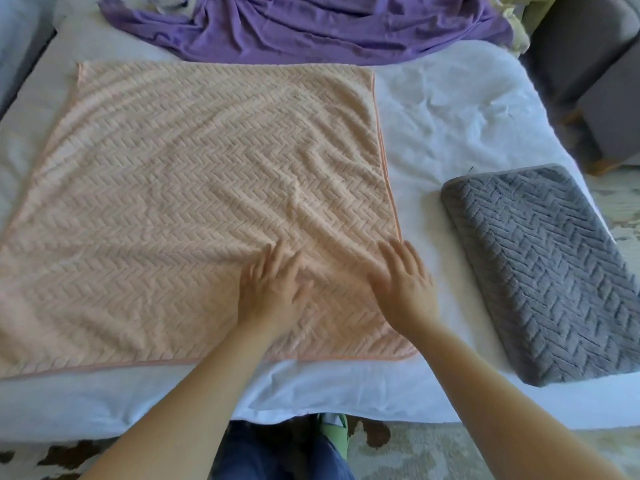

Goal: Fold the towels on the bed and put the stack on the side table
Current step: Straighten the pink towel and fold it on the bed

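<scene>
We see a bed under a white, slightly wrinkled sheet, and it fills most of the view. At its far end lies a crumpled purple cloth. To the right stands a grey upholstered piece of furniture; we cannot tell if it is a sofa or an armchair. The floor near us has a pale patterned rug, and brown and white patches at the lower left. The light is soft and even.

Home bedroom, white-sheeted bed, towels, patterned rug
</scene>
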The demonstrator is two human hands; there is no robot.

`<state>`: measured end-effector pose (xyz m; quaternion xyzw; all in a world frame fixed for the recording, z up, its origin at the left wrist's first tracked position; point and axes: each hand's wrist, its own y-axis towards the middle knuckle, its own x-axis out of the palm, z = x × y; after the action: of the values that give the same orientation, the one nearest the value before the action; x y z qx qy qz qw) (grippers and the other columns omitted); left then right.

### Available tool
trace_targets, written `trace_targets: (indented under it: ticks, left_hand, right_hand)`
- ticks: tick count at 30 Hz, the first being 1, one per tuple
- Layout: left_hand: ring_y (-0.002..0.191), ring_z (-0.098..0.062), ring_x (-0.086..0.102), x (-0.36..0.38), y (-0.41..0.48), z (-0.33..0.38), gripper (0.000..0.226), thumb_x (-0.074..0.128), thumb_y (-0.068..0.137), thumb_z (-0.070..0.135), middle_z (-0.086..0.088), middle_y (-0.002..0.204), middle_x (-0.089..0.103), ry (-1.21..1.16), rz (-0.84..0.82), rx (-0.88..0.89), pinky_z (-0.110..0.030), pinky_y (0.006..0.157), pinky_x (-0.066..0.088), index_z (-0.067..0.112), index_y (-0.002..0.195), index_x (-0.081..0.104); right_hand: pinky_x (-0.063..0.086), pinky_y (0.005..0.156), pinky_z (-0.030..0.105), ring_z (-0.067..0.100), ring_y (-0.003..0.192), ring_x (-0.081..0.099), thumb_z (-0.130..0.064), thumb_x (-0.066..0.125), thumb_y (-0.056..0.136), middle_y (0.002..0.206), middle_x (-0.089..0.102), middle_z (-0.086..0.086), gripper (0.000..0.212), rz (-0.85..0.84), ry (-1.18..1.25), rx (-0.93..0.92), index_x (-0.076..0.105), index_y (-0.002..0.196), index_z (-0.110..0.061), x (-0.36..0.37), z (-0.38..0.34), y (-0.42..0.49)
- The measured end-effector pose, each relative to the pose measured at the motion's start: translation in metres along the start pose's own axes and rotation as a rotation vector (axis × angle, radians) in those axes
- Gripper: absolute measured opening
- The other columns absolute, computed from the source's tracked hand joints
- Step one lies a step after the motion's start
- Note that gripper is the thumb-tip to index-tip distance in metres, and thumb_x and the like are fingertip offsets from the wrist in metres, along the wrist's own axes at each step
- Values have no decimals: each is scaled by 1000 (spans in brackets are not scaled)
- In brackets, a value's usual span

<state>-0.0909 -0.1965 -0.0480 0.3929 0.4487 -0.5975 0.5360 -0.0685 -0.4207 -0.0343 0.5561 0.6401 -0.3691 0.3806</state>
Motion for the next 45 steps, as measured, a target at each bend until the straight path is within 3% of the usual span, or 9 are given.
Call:
trace_targets:
  ticks: [3, 8, 17, 25, 30, 33, 37, 40, 45]
  left_hand:
    - [146, -20, -17, 18, 14, -14, 66, 10, 90, 66, 6, 159, -21, 94, -164, -62, -51, 116, -10, 43, 149, -9]
    - [143, -18, -27, 31, 4, -29, 68, -5, 79, 75, 8, 155, -30, 161, -213, -11, -53, 115, -10, 50, 134, -35]
    - [145, -17, -23, -1, 74, -56, 66, -8, 83, 69, 9, 155, -25, 159, -83, -73, -44, 110, -26, 46, 144, -16]
    - [137, -15, -38, -3, 125, -97, 61, -16, 81, 69, 8, 151, -39, 156, -228, 131, -45, 109, -27, 49, 135, -35]
    - [147, -21, -10, -30, 204, -105, 61, 7, 91, 64, 4, 158, -11, 104, -58, 171, -47, 115, -13, 45, 147, -4]
    - [147, -22, -11, -29, 244, -108, 62, 5, 88, 64, 5, 157, -15, 135, -67, 161, -47, 115, -15, 46, 145, -10]
    - [142, -19, -29, -12, 271, -117, 59, -10, 85, 65, 5, 157, -26, 204, -116, 171, -48, 112, -21, 48, 139, -28]
    - [148, -24, -6, -14, 287, -114, 62, 11, 93, 59, -1, 161, -2, 183, -67, 181, -53, 116, -5, 40, 150, 0]
    - [148, -24, 4, -24, 340, -102, 62, 16, 92, 59, -2, 161, 7, 121, -1, 129, -52, 117, -2, 38, 150, 6]
  right_hand:
    - [-7, 117, 37, 11, 144, -20, -60, 18, 95, 160, -7, -13, 62, -227, -155, -76, 4, 151, -36, 25, 2, 16]
    - [-13, 117, 44, 11, 144, -21, -70, -5, 84, 157, -16, -19, 75, -361, -264, 167, -9, 150, -36, 37, 26, 8]
    - [-20, 115, 35, 8, 139, -34, -62, 0, 93, 153, -25, -18, 64, -234, -180, -95, -9, 150, -34, 49, -29, 83]
    - [-17, 116, 45, 10, 141, -29, -63, -6, 88, 156, -21, -14, 71, -192, -249, 444, -17, 149, -30, 48, -24, 119]
    - [-18, 116, 41, 13, 140, -33, -58, 2, 93, 153, -27, -15, 60, -117, -225, 222, -18, 146, -37, 46, -56, 187]
    - [-18, 116, 44, 13, 140, -32, -61, -1, 91, 153, -25, -16, 58, -170, -275, 161, -19, 143, -42, 54, -52, 227]
    - [-21, 114, 44, 8, 142, -26, -67, -2, 89, 154, -21, -22, 66, -209, -263, 401, -13, 148, -41, 58, -18, 252]
    - [-22, 114, 40, 13, 147, -10, -59, 14, 95, 159, 1, -17, 61, -85, -199, 408, 7, 151, -34, 50, -9, 268]
    - [26, 107, 34, 24, 125, 31, -36, 52, 91, 133, 39, 1, 39, 190, 165, 414, 48, 124, -16, 37, -12, 345]
